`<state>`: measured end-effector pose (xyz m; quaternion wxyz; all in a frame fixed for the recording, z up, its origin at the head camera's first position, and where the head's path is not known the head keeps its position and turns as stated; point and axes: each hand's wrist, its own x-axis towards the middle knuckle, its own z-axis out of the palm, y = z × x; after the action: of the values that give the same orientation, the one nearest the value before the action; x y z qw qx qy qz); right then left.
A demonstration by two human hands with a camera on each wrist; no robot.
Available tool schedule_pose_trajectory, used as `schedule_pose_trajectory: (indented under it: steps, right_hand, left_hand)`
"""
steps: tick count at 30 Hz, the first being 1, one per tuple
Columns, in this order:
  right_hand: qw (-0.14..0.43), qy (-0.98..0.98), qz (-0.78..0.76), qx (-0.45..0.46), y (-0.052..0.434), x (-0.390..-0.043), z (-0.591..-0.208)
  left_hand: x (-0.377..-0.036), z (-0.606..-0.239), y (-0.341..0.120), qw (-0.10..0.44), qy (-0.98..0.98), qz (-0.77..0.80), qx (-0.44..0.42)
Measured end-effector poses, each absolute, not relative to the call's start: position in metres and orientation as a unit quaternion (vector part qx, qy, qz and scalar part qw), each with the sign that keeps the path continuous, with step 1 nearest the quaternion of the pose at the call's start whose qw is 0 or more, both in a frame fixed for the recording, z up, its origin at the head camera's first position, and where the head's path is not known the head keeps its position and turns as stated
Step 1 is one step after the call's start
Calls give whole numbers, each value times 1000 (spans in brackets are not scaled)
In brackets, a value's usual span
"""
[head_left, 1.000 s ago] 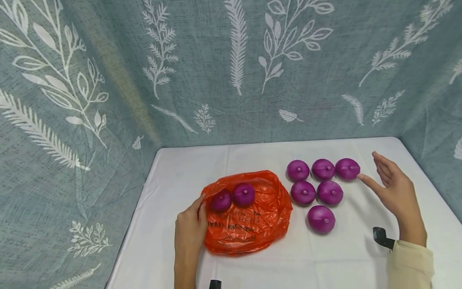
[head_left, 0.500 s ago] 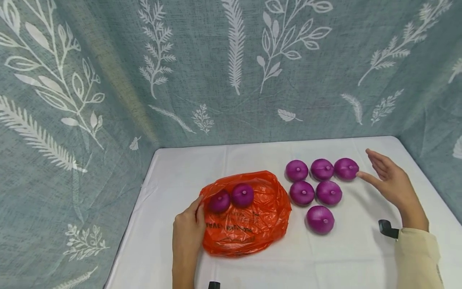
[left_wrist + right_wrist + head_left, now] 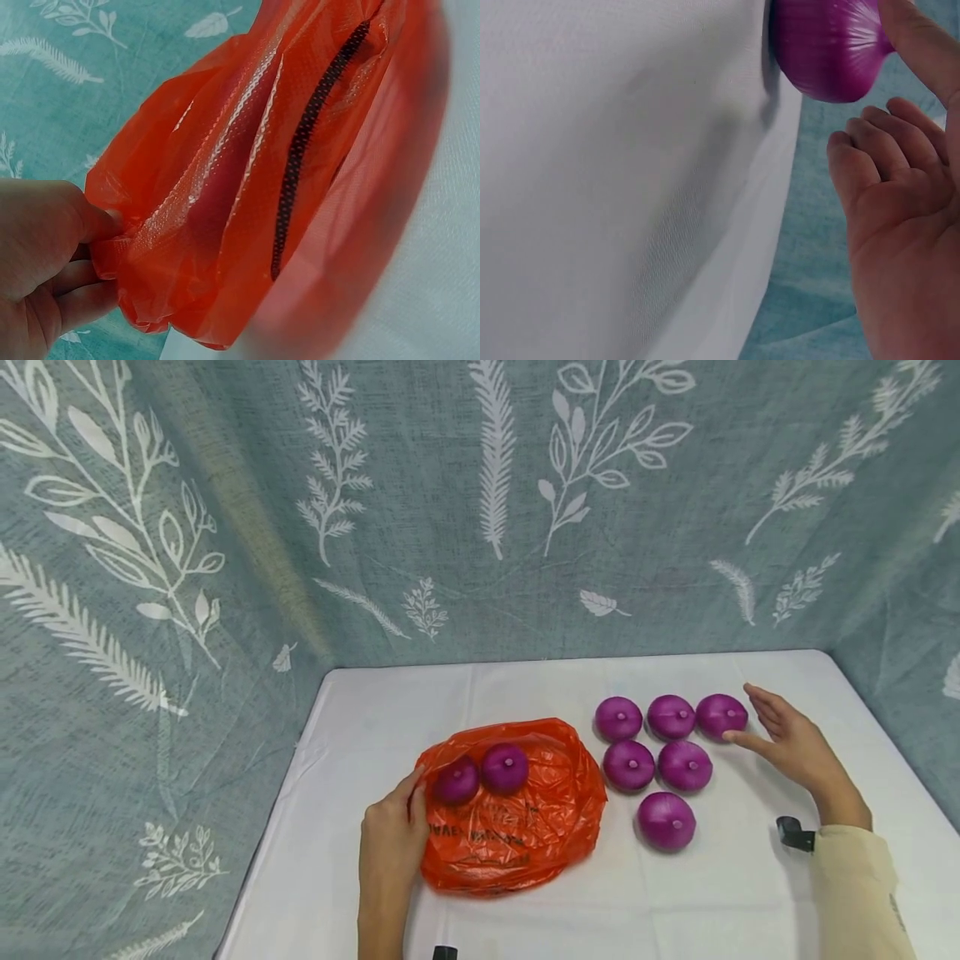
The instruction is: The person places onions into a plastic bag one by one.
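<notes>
My left hand [image 3: 392,839] pinches the left rim of a thin orange plastic bag [image 3: 517,881], seen close up in the left wrist view with the bag's edge [image 3: 112,255] between thumb and fingers. Two purple onions [image 3: 505,768] lie inside the bag toward its back left. Beside the far right onion [image 3: 722,717] of the group outside, my right hand [image 3: 791,747] hovers with thumb and fingers spread apart. In the right wrist view the thumb overlaps that onion [image 3: 829,45], and the palm holds nothing.
More purple onions stand in loose rows right of the bag, the nearest onion [image 3: 666,821] set apart at the front. They rest on a white-covered table [image 3: 570,935]. A blue-green leaf-patterned curtain [image 3: 450,510] rises behind and along both sides.
My right hand has moved left and closer to the far right onion. The left hand keeps its hold on the bag's rim, and the onions have stayed in place.
</notes>
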<state>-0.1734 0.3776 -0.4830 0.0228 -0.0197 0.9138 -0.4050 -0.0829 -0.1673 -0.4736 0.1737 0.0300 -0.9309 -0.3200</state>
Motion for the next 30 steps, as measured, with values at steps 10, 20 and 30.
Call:
schedule_pose_trajectory:
  steps: [10, 20, 30]
  right_hand:
    - [50, 919, -390, -21, 376, -179, -487]
    - [33, 922, -386, -29, 377, -181, -497]
    - [27, 927, -374, -2, 371, -183, -494]
  left_hand:
    - [-83, -474, -168, 173, -929, -325, 30]
    - [-83, -473, -169, 173, -929, -326, 28]
    - [-82, -471, -168, 166, -932, -320, 33]
